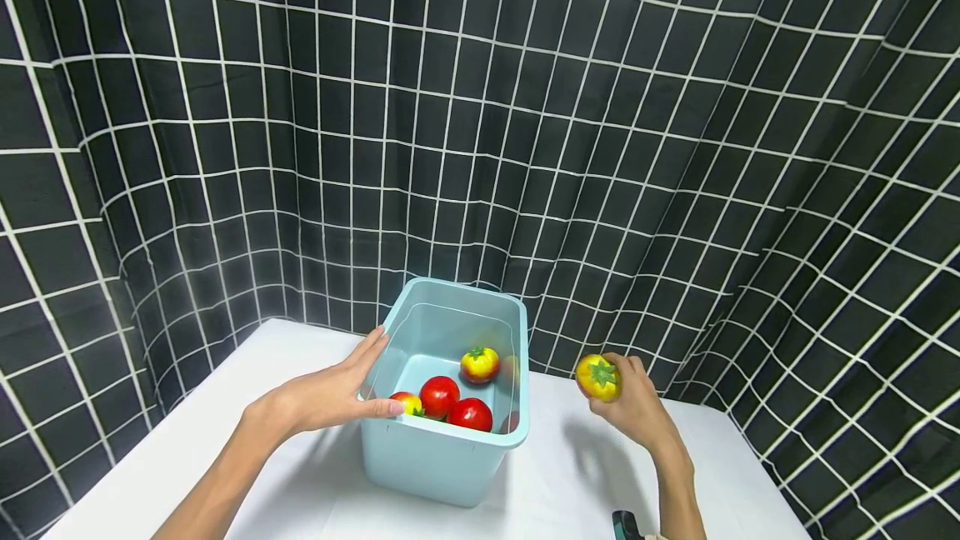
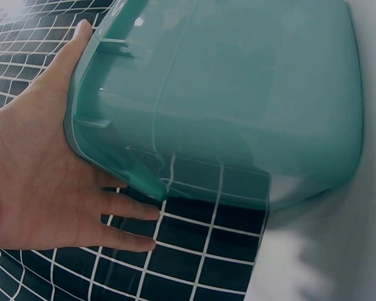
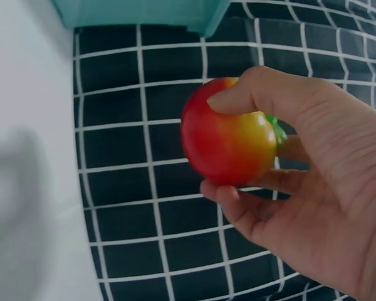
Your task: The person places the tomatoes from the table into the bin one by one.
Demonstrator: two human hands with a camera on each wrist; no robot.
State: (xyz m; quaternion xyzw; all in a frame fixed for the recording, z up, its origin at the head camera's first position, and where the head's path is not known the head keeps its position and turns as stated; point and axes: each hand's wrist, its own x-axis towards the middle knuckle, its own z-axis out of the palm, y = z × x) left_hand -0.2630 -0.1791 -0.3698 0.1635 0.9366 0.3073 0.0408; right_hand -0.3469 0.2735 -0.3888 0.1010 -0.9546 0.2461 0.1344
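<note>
My right hand (image 1: 633, 402) holds a yellow-and-red tomato (image 1: 597, 377) above the table, right of the bin. In the right wrist view, thumb and fingers curl round the tomato (image 3: 225, 138), its green calyx (image 3: 277, 130) partly showing. My left hand (image 1: 330, 394) rests at the near-left corner of a light blue plastic bin (image 1: 442, 469). The left wrist view has that hand (image 2: 56, 157) spread, fingers straight, against the rim of the bin (image 2: 238, 94). Inside lie red tomatoes (image 1: 470, 414), a yellow-red tomato (image 1: 480, 365) and another yellow-red one (image 1: 407, 402) partly hidden at the near-left corner.
The bin stands on a white-covered table (image 1: 300, 348). Black cloth with a white grid (image 1: 450, 148) hangs behind and on both sides. A small dark object (image 1: 625, 525) shows at the bottom edge, by the right forearm.
</note>
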